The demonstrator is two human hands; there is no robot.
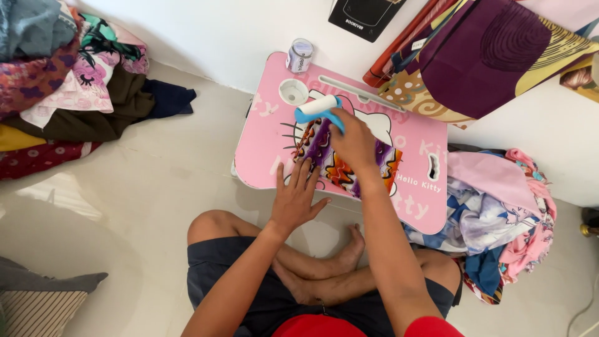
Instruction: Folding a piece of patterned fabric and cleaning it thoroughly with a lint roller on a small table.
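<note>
Head view: right hand (354, 142) has fingers wrapped on the blue-handled lint roller (318, 107), roller head at the far-left end of the folded patterned cloth (346, 163). Cloth lies on pink surface (265, 140), long axis left-right. Left hand (296, 196) flat, fingers spread, pinning its near edge.

Pale tiled floor (156, 187) against a white wall (218, 31)

Clothes heaps (68, 81) upper left and lower right (499, 206) — a striped cushion (37, 306) bottom left, a low pink table (262, 143) by the wall.
</note>
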